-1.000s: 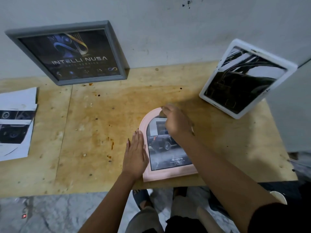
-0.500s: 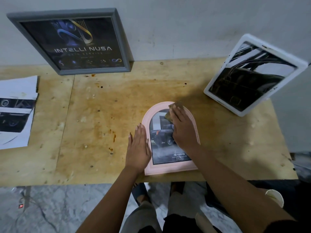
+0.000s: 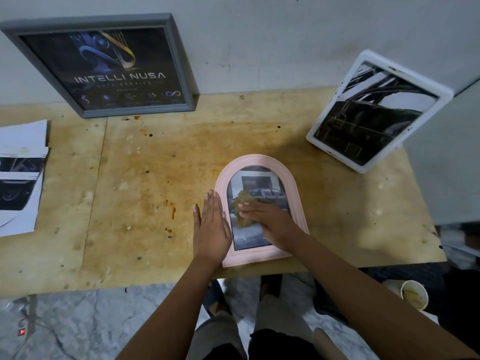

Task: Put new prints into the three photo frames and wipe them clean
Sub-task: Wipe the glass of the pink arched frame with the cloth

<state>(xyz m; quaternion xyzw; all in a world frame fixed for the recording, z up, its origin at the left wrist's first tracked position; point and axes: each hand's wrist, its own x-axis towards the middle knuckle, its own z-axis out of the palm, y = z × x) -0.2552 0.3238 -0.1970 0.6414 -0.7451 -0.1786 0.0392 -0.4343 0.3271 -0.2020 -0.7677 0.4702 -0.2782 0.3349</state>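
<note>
A pink arched photo frame [image 3: 261, 162] lies flat near the front edge of the plywood table [image 3: 130, 198], with a car print inside. My left hand [image 3: 211, 227] lies flat with straight fingers against the frame's left side. My right hand [image 3: 270, 222] presses a crumpled olive cloth [image 3: 244, 206] onto the glass in the middle of the frame. A grey frame [image 3: 179, 68] with a dark "INTELLI NUSA" print leans on the wall at the back left. A white frame [image 3: 376, 110] with a dark print leans at the back right.
Loose prints [image 3: 20, 175] lie at the table's left edge. A paper cup [image 3: 414, 294] stands on the floor at the lower right. A grey panel [image 3: 454, 157] borders the table on the right. My legs are under the front edge.
My right hand has slid the cloth from the arched top of the pink frame down to the middle of the glass. My left hand stays against the frame's left side.
</note>
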